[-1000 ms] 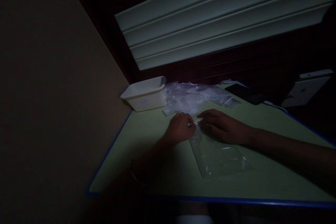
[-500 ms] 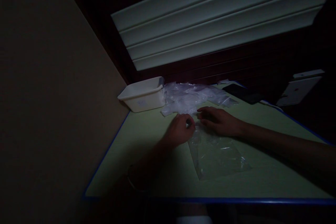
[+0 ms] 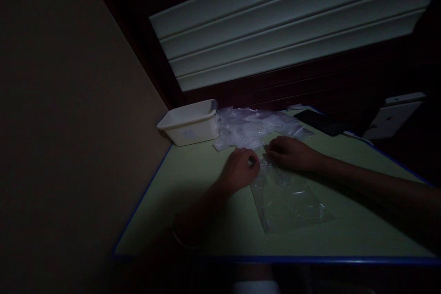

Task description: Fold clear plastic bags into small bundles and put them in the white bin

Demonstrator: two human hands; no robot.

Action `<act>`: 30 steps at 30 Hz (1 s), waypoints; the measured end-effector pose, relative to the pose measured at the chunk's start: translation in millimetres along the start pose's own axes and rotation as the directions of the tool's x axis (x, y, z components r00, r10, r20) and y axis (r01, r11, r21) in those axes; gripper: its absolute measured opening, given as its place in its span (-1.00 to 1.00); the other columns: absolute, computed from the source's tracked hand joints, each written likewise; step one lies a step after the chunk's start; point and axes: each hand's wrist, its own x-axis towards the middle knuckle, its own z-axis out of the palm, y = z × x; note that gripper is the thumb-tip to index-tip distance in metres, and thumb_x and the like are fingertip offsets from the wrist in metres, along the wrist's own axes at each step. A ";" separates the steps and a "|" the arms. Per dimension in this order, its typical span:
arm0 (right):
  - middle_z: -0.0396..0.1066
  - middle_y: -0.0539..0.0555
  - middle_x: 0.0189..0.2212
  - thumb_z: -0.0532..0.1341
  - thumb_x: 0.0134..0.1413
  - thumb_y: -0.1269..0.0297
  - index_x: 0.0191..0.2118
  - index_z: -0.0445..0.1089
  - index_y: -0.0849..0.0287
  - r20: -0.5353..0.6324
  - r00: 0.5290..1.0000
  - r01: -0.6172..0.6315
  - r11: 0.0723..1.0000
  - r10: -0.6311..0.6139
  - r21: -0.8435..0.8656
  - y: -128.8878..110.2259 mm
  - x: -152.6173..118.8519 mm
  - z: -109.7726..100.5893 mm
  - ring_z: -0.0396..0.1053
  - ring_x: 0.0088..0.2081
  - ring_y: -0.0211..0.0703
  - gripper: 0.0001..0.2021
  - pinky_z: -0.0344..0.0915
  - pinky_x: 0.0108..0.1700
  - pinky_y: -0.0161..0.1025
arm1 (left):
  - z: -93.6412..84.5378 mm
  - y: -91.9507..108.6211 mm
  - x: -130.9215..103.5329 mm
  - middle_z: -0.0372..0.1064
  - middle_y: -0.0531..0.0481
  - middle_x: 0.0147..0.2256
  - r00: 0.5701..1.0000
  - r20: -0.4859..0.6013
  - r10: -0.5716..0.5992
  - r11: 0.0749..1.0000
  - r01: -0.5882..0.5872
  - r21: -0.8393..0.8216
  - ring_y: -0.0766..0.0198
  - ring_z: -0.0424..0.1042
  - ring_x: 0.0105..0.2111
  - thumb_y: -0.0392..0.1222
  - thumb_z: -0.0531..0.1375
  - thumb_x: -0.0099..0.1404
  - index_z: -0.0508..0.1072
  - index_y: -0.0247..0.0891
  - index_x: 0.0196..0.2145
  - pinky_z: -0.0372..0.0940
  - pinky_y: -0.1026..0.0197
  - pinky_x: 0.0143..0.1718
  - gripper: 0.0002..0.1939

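Observation:
A clear plastic bag (image 3: pixel 292 202) lies on the table, its upper end running up to my two hands. My left hand (image 3: pixel 240 170) is closed at the bag's upper left corner, thumb and forefinger curled into a ring; a bit of shiny material shows inside that ring. Just to the right, my right hand (image 3: pixel 289 152) has its fingertips pinched together at the bag's top edge. Dim light hides exactly how the film sits between the fingers. Behind the hands, a pile of clear plastic bags (image 3: pixel 251 124) spreads over the table.
A white plastic bin (image 3: pixel 193 131) stands at the back left, against the pile. A dark flat device (image 3: pixel 320 121) lies at the back right, with a white cable (image 3: pixel 358 138) beside it. The table (image 3: pixel 193 174) has a blue edge; a wall rises on the left.
My right hand's fingers have gone from apart to pinched together at the bag's top edge. The left hand keeps its closed hold. The view has shifted slightly.

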 end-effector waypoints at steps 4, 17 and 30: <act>0.46 0.12 -0.40 0.14 0.07 0.19 -0.37 0.44 0.18 0.021 1.000 -0.016 1.000 0.016 -0.008 -2.0 1.4 3.1 0.38 -0.36 -0.10 -0.80 0.17 -0.35 -0.26 | 1.7 0.4 -0.6 0.43 -0.01 -0.29 1.000 -0.004 -0.011 1.000 0.011 0.020 0.18 0.36 -0.19 -0.29 0.15 0.19 0.42 -0.23 -0.34 0.26 0.12 -0.06 -0.93; 0.41 0.09 -0.40 0.11 0.07 0.27 -0.35 0.38 0.22 -0.040 0.997 0.074 0.974 -0.067 0.215 -3.3 -2.4 1.1 0.35 -0.39 -0.16 -0.85 0.22 -0.33 -0.27 | 7.7 -3.5 -3.1 0.42 -0.07 -0.10 0.999 -0.044 -0.029 0.999 0.028 -0.031 0.12 0.34 -0.07 -0.22 0.17 0.20 0.34 -0.28 0.00 0.26 0.06 0.02 -0.61; 0.40 0.05 -0.49 0.14 0.07 0.19 -0.38 0.37 0.20 -0.028 0.999 0.026 0.907 -0.016 0.421 -2.9 -3.1 5.7 0.28 -0.48 -0.22 -0.82 0.18 -0.44 -0.29 | 7.8 -2.4 4.5 0.49 -0.06 -0.20 0.968 0.059 -0.244 0.906 0.249 -0.341 0.24 0.45 -0.30 -0.12 0.19 0.23 0.44 -0.23 -0.05 0.30 0.22 -0.27 -0.67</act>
